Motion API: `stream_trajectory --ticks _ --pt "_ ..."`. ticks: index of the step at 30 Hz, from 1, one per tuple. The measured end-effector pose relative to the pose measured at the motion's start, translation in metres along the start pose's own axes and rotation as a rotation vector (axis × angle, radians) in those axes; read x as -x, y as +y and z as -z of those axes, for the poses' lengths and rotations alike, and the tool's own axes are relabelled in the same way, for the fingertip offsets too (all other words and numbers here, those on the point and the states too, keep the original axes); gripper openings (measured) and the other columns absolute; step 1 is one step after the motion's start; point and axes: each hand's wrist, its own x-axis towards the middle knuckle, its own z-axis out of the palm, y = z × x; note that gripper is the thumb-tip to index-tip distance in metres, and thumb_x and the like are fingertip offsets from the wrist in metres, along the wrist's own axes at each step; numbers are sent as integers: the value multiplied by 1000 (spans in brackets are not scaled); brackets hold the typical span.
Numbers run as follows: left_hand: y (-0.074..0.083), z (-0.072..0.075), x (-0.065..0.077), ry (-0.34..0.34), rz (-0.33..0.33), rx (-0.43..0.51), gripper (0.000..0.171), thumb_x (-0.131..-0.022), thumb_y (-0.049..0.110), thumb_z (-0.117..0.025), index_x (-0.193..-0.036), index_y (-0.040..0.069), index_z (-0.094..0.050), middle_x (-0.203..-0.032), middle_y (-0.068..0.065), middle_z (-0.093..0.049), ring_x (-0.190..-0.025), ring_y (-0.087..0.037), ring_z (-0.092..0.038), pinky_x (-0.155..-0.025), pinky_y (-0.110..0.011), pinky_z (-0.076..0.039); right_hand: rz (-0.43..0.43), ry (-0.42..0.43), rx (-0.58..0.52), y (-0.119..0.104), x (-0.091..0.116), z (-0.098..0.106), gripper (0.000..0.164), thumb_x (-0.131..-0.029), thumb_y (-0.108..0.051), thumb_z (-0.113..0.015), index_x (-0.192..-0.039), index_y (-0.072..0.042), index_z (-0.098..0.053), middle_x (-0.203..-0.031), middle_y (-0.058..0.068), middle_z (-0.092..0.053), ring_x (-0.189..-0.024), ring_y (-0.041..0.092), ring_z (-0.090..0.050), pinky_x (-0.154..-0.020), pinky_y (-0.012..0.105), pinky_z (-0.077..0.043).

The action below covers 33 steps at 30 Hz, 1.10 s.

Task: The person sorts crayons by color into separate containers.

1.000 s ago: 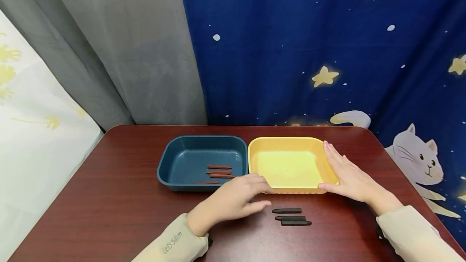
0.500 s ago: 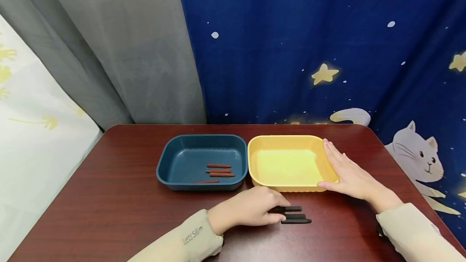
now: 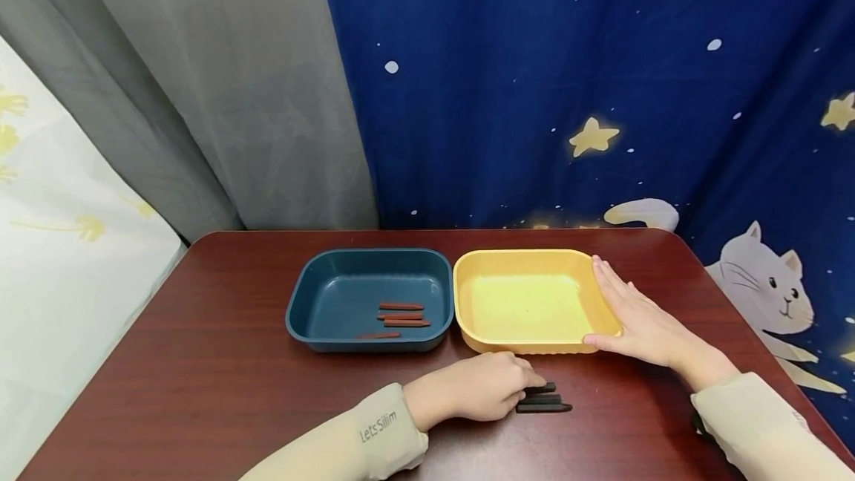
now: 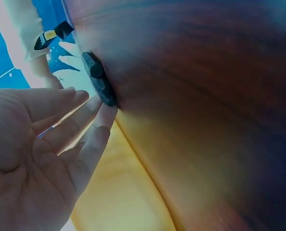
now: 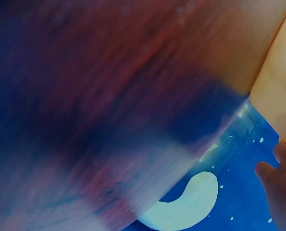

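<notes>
A: Behind and beneath?

B: Behind, a navy fabric curtain (image 3: 481, 95) printed with yellow stars, beside a plain grey cloth panel (image 3: 267, 95). Below, a glossy red-brown wood-grain worktop (image 3: 220, 377) with rounded far corners.

A: On top?

B: Toward the far edge, side by side: left of centre, a dark blue rounded plastic tray (image 3: 347, 292); right of centre, a yellow rounded plastic tray (image 3: 521, 303).

A: Hands?

B: Right hand (image 3: 644, 329) straight-fingered along the yellow tray's right wall, thumb at its near right corner. Left hand (image 3: 477, 386) with bent fingers touching the black sticks (image 3: 544, 408); pinch or mere touch, impossible to tell.

A: And those sticks?

B: Three, slim and crayon-like, on the worktop in front of the yellow tray, left ends hidden. Also four slim red-brown crayon-like sticks (image 3: 407, 323), inside the blue tray toward its near right corner.

A: Just changed?

B: Left fingers farther over the black sticks, upper two closer together. Probably gathering, no lifting yet.

A: Against a second ago?

B: Then, left hand short of the black sticks, all three uncovered. Right hand and trays unchanged.
</notes>
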Motion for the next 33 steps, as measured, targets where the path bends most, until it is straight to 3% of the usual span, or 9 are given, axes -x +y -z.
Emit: stream_trajectory --ticks 12,19,24,33 --pt "-3 5 -7 -42 40 9 41 -88 13 -73 -129 15 -68 -102 6 -67 -90 2 -59 -79 -7 -44 -4 7 11 1 1 1 113 -84 -49 -73 -160 -7 -1 -167 18 -7 -154 35 -14 -111 73 -23" --pt "-3 4 -5 -66 90 51 25 -86 18 -77 -111 17 -75 -89 10 -64 -80 4 -55 -73 -8 -42 -21 0 -30 -1 2 -2 113 -83 -48 -74 -161 -9 -1 -168 15 -6 -153 38 -14 -113 72 -19" --pt "-4 2 -3 -67 108 75 17 -85 20 -78 -100 15 -72 -80 11 -60 -74 4 -52 -69 -8 -40 -8 9 -10 -3 2 -3 113 -83 -48 -75 -161 -7 -3 -167 17 -9 -153 37 -16 -111 73 -22" --pt "-6 3 -4 -44 115 90 12 -86 19 -78 -93 16 -68 -74 12 -54 -69 4 -49 -66 -8 -39 -1 16 9 0 1 -2 112 -83 -48 -74 -160 -7 -3 -167 17 -8 -153 37 -16 -111 73 -24"
